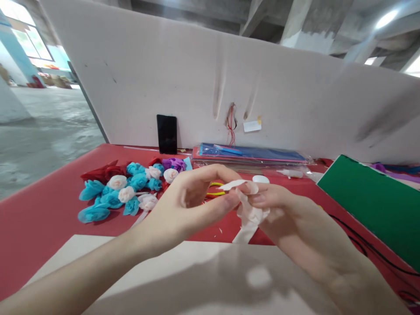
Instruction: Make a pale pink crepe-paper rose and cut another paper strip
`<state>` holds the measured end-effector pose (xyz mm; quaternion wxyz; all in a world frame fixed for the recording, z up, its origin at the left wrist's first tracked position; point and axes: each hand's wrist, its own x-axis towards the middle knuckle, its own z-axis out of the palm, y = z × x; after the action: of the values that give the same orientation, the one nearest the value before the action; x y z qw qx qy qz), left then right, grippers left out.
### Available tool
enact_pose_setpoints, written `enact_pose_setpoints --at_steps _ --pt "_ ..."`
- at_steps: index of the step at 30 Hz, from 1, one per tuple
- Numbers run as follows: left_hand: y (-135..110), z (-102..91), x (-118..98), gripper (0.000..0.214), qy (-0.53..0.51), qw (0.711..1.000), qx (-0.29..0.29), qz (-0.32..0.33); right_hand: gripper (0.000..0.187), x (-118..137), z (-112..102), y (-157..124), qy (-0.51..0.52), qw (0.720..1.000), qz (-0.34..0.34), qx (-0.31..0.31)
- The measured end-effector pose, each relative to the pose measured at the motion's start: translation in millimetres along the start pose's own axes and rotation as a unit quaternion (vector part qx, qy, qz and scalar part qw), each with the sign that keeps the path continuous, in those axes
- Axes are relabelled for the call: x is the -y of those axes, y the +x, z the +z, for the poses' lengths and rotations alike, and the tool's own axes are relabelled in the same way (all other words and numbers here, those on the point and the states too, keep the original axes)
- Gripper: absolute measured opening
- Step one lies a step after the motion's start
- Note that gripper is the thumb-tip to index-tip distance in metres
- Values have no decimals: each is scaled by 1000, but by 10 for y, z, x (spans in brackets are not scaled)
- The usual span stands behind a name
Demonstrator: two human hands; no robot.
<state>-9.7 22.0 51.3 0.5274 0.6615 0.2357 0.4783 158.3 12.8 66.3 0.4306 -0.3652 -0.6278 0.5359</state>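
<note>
Between my two hands is a pale pink crepe paper strip (252, 214), partly rolled and gathered, with a loose end hanging below. My left hand (197, 201) pinches one edge of it between thumb and fingers. On the other side, my right hand (288, 214) grips the gathered part, its lower fingers partly hidden behind the paper. A small white round object (261, 179) shows just above my right fingertips. Behind the hands lie scissors with yellow handles (215, 189), partly covered by my left hand.
Blue, white, red and purple paper flowers (138, 181) lie in a pile at left. A black phone (167, 134) leans on the white partition (147, 65). Flat packs of coloured paper (252, 153), a white glue bottle (290, 173), a green board (374, 205) and black cables (356, 232) lie behind and right.
</note>
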Motion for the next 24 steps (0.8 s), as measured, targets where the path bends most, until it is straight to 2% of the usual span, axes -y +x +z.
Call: enact_pose_setpoints --at_steps 5,9,12,15,19,24 --pt "-7 -6 -25 16 25 1000 15 1 11 -31 -19 -13 -27 999 -20 -32" --pt "19 9 9 18 67 997 2 42 6 -34 -4 -57 -96 990 -47 -90" --pt "26 16 36 16 67 996 8 54 5 -23 31 -85 -183 969 -108 -128" --pt "8 19 27 10 78 995 -15 52 9 -34 65 -92 -251 939 -177 -153" --pt "-22 41 -23 7 96 994 -54 23 19 -67 85 -82 -305 908 -246 -149" --pt "-8 48 -66 13 59 992 -107 -28 19 -78 75 -86 -316 894 -290 -130"
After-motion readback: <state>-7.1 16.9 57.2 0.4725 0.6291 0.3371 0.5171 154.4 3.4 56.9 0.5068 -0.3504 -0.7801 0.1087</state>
